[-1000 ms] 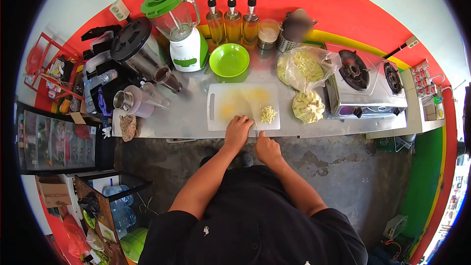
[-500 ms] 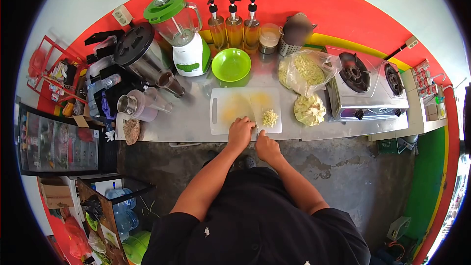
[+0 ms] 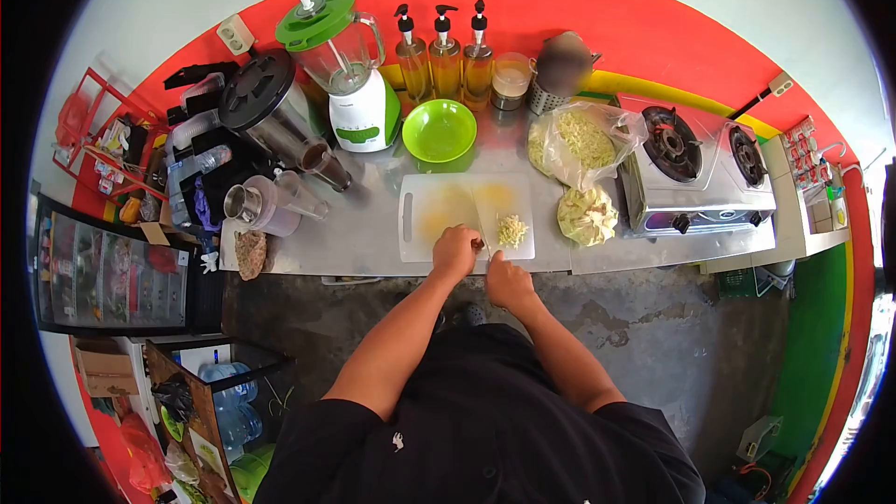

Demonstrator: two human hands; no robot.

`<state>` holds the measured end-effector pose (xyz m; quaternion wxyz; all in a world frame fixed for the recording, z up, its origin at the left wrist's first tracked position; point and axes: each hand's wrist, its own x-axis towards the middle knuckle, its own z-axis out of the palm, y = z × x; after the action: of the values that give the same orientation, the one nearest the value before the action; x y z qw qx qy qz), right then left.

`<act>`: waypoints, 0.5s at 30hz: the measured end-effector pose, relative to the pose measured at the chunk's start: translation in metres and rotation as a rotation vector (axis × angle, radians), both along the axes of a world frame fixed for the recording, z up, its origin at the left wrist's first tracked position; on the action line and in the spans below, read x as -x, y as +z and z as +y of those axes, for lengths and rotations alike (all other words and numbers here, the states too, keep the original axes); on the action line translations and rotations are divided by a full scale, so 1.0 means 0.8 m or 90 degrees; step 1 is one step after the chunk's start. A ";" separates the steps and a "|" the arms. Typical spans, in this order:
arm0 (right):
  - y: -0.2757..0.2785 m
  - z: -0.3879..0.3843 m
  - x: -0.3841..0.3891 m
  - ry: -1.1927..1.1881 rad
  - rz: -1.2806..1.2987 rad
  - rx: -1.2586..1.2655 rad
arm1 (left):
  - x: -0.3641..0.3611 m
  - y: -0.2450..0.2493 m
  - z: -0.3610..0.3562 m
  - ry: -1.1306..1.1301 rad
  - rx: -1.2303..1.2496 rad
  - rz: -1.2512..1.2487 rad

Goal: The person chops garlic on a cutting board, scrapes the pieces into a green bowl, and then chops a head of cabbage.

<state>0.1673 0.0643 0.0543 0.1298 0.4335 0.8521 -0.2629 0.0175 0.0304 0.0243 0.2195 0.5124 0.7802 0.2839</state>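
A white cutting board (image 3: 425,191) lies on the steel counter, stained yellow in places. My right hand (image 3: 509,282) is closed around the handle of a knife (image 3: 488,241), whose thin blade points away from me across the board. Just left of the blade, my left hand (image 3: 455,252) rests at the board's near edge with curled fingers. Something small and brownish shows at its fingertips, too small to name. To the right of the blade sits a little heap of pale chopped pieces (image 3: 511,231).
Behind the board stands a green bowl (image 3: 439,131), with pump bottles (image 3: 445,65) and a blender (image 3: 359,107) farther back. On the right are a cabbage (image 3: 588,217), a plastic bag of shredded vegetable (image 3: 583,140) and a gas stove (image 3: 700,191). A brown lump (image 3: 250,254) lies far left.
My left hand has shifted slightly, and the small brownish thing at its fingertips shows more plainly. The whole view has tilted a little. My right hand keeps its grip on the knife.
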 end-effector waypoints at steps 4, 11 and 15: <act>-0.004 -0.008 0.003 -0.009 -0.002 -0.002 | -0.001 0.000 0.002 0.016 0.017 0.027; -0.004 -0.001 0.004 0.007 -0.002 -0.029 | 0.007 -0.008 0.003 0.001 0.006 -0.012; -0.009 -0.009 0.008 -0.017 0.007 -0.024 | 0.006 -0.009 0.003 0.021 0.014 -0.043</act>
<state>0.1607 0.0568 0.0471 0.1136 0.4457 0.8517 -0.2510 0.0130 0.0326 0.0173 0.2465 0.4874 0.7837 0.2958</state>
